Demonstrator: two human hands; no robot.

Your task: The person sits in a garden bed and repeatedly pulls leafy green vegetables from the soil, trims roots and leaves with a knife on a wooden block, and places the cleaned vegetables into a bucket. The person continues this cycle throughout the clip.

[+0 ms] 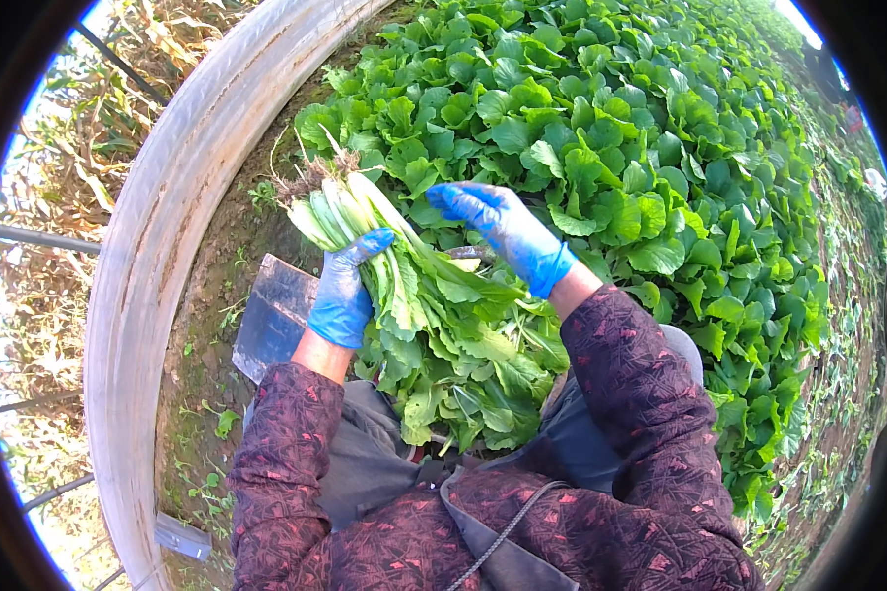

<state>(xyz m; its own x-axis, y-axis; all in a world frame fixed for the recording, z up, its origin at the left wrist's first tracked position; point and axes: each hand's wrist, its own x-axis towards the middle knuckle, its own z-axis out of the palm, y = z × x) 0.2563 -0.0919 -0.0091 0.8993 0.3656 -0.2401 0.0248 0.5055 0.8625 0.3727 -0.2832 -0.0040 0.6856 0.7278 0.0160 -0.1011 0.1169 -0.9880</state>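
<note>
My left hand [347, 292], in a blue glove dirty with soil, grips a bunch of leafy greens [406, 273] around its pale stalks. The soil-covered roots [318, 177] point up and left, and the leaves hang down to the right over my lap. To the right of the bunch, my right hand [499, 233], gloved in blue too, is raised apart from it with nothing visible in it. Its fingers point left towards the bunch and look nearly together. More loose greens [503, 391] lie below the bunch between my legs.
A dense bed of growing leafy greens [599, 148] spreads ahead and right. Left of me lies a flat dark panel [273, 310] on bare soil. Plastic sheeting [162, 185] curves along the left, with metal bars [44, 238] and dry stalks beyond. A small grey object [182, 535] sits lower left.
</note>
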